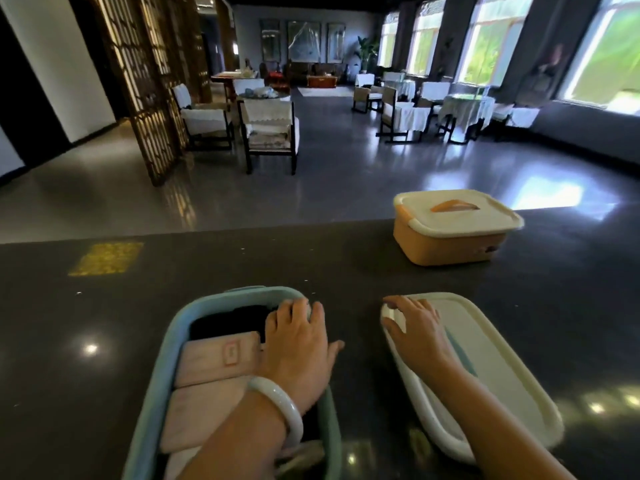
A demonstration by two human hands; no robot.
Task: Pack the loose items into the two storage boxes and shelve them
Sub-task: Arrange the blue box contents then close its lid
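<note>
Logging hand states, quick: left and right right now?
Left hand: open, resting on the blue box rim.
Right hand: grips the white lid corner.

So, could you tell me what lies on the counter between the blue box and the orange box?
Nothing: in the head view, only bare dark counter lies between the blue box and the orange box.
</note>
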